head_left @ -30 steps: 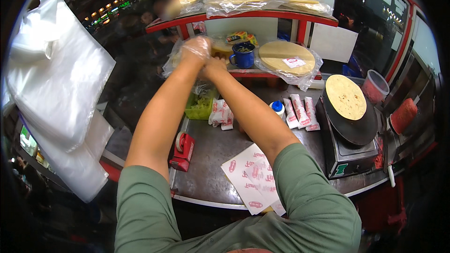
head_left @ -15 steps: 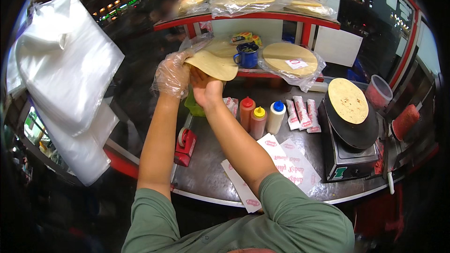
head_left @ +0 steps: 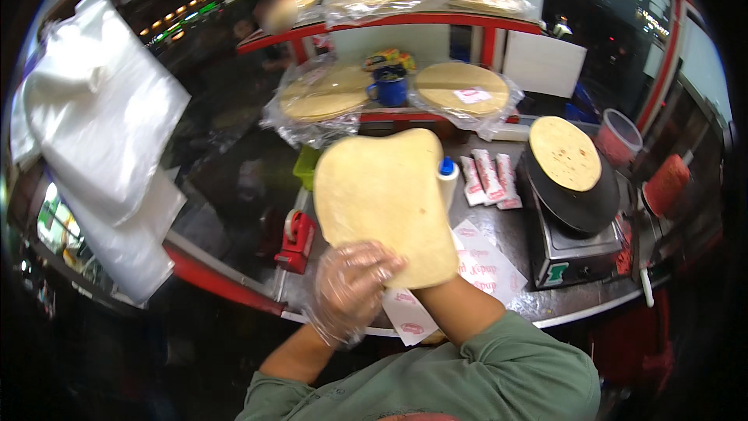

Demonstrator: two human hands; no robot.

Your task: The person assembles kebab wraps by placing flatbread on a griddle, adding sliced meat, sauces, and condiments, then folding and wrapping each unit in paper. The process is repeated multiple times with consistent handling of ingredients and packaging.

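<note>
A large, pale flatbread (head_left: 382, 195) is held up in front of me over the counter, its edges bent and wavy. My left hand (head_left: 349, 284), in a clear plastic glove, pinches its lower edge. The right forearm (head_left: 463, 308) passes behind the bread, which hides my right hand and its fingers. Beyond the bread, two stacks of flatbreads in clear plastic, a left stack (head_left: 327, 97) and a right stack (head_left: 460, 87), lie on the lower shelf. Another flatbread (head_left: 565, 152) rests partly on a black round pan (head_left: 580, 206) to the right.
A blue mug (head_left: 389, 90) stands between the stacks. Behind the held bread, a blue-capped squeeze bottle (head_left: 447, 179) partly shows, beside wrapped packets (head_left: 491, 175). Printed papers (head_left: 487, 265) lie near the counter's front. A red tape dispenser (head_left: 296, 242) sits left; plastic bags (head_left: 101, 125) hang far left.
My hands have drawn back from the left shelf stack toward me, bringing the flatbread along. It now spreads broadly over the counter, covering most of the squeeze bottles. The view has shifted slightly.
</note>
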